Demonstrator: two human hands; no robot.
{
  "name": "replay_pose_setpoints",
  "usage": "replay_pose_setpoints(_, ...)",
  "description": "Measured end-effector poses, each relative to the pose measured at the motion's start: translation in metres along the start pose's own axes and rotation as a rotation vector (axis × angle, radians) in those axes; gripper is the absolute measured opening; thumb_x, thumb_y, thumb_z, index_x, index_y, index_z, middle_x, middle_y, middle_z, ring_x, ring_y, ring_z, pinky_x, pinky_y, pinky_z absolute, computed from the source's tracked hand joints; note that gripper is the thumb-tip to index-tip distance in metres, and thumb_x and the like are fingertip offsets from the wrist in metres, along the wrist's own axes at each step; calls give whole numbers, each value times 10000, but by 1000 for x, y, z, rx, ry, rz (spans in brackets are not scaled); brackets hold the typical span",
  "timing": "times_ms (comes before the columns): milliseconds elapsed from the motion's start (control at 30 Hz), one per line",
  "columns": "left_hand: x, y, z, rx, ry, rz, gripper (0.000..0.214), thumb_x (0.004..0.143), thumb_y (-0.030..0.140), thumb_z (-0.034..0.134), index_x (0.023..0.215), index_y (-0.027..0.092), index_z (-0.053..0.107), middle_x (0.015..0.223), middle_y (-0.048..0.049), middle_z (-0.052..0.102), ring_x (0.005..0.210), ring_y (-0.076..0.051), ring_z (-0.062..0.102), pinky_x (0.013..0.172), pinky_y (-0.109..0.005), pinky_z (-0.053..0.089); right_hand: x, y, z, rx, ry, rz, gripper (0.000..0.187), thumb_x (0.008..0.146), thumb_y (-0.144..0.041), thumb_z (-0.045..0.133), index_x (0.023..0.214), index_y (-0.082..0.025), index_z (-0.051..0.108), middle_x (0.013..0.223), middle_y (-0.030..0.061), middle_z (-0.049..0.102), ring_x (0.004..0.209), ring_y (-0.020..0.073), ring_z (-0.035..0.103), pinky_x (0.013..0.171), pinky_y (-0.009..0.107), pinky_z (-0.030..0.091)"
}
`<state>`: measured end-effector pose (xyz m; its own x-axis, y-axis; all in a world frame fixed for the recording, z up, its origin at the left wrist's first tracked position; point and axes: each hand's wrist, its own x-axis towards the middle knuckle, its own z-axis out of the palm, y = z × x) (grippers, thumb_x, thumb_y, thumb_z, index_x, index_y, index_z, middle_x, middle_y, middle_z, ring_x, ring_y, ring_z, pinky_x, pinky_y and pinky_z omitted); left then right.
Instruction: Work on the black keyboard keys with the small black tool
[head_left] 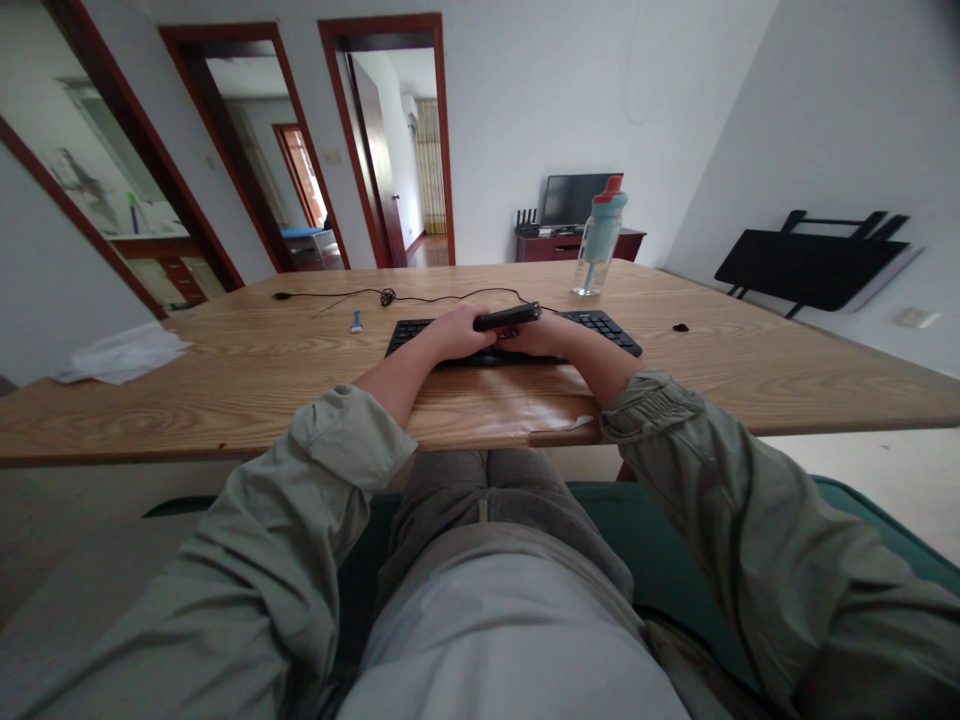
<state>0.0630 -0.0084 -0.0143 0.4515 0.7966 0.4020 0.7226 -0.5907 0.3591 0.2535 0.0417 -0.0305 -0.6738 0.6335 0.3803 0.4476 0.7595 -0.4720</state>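
My two hands meet over the middle of a black keyboard (pixel 600 325) lying on the wooden table. My left hand (pixel 459 332) is closed around a black stick-shaped object (pixel 508 317), which points to the right above the keys. My right hand (pixel 541 335) is curled close beneath it, with a small dark thing at its fingertips that is too small to name. Which fingers touch the keys is hidden. The keyboard's black cable (pixel 442 298) runs left behind it, with a knotted bundle partway along.
On the wooden table (pixel 285 400) stand or lie a clear bottle with a red-and-teal lid (pixel 600 240), a small blue-and-white item (pixel 356 321), a small black piece (pixel 680 328) and crumpled white paper (pixel 124 352). The table's front edge has peeling film (pixel 577 424).
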Motion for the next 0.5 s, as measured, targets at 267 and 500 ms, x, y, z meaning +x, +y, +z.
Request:
replay_pose_setpoints(267, 1, 4, 0, 51, -34, 28, 377, 779, 229, 602, 1120, 163, 748, 1053, -51, 758, 968, -218, 671, 922, -314, 514, -1, 3, 1, -252, -25, -100, 204, 856, -155, 628, 1029, -161, 736, 1089, 102, 738, 980, 263, 655, 912, 372, 505)
replay_pose_setpoints(500, 0, 4, 1, 105, -8, -76, 344, 769, 274, 632, 1074, 178, 758, 998, -71, 757, 931, -251, 684, 878, -346, 532, -6, -11, -2, -251, -26, -29, 171, 853, -181, 639, 980, -122, 736, 996, 111, 743, 878, 235, 644, 812, 340, 491)
